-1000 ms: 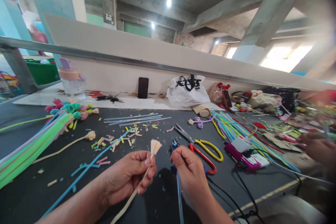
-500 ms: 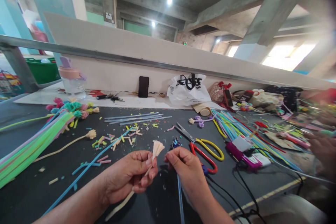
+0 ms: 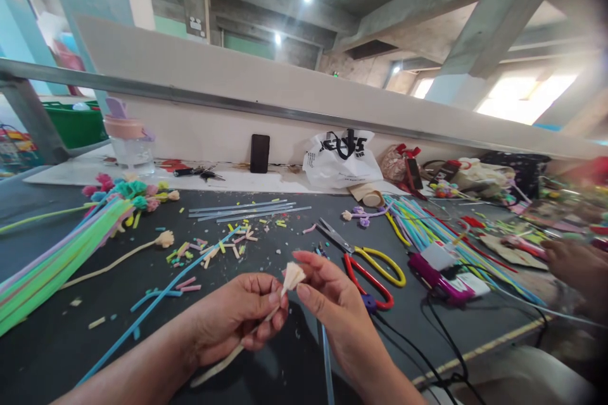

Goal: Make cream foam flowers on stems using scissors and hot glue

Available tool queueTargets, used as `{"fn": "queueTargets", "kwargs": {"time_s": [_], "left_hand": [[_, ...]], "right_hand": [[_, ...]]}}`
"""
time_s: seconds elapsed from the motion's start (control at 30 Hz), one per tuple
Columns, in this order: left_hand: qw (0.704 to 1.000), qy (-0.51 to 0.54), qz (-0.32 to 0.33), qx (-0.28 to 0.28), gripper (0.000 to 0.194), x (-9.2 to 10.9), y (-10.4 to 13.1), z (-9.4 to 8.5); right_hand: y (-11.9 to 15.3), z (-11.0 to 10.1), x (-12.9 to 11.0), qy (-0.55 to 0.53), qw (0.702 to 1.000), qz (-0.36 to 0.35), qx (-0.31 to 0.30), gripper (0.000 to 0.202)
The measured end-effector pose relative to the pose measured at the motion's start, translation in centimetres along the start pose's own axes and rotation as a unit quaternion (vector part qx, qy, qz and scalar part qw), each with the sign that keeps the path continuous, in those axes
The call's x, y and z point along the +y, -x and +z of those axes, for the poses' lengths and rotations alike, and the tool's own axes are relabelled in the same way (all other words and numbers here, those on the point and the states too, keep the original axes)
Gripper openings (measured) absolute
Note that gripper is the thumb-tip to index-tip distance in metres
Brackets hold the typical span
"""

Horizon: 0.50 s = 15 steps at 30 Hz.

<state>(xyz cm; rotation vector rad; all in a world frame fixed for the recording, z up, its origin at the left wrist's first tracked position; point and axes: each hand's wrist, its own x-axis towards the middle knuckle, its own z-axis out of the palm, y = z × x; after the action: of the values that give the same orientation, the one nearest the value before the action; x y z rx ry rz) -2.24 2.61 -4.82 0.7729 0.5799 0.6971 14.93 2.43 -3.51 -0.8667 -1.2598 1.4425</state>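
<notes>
My left hand pinches a cream pipe-cleaner flower just below its flared head, and the stem trails down toward the lower left. Around the right side of that head, the fingers of my right hand are spread with thumb and index apart; whether they touch it I cannot tell. A clear glue stick pokes out below my right hand. Just beyond that hand lie scissors with one yellow and one red handle. Another cream pipe-cleaner flower rests on the table at left.
Bundled green and purple pipe cleaners with coloured flower heads lie at left. Cut scraps and clear glue sticks are in the middle. A purple glue gun with cables sits at right, near another person's hand.
My right hand has moved up and left to the flower head, its fingers going from pinched to spread. The left hand keeps its hold, and the flower head sits slightly lower and farther right.
</notes>
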Motion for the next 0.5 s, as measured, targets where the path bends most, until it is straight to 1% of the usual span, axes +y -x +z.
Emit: {"fn": "queueTargets", "kwargs": {"time_s": [0.3,0.5], "left_hand": [[1.000,-0.014,-0.004,-0.001,0.016,0.01,0.09,0.17],[0.999,-0.032,0.000,0.002,0.017,-0.26,-0.05,0.05]], "right_hand": [[-0.03,0.29,-0.25,0.037,0.999,-0.003,0.032,0.030],[-0.01,0.49,-0.06,0.048,0.998,-0.016,0.035,0.021]]}}
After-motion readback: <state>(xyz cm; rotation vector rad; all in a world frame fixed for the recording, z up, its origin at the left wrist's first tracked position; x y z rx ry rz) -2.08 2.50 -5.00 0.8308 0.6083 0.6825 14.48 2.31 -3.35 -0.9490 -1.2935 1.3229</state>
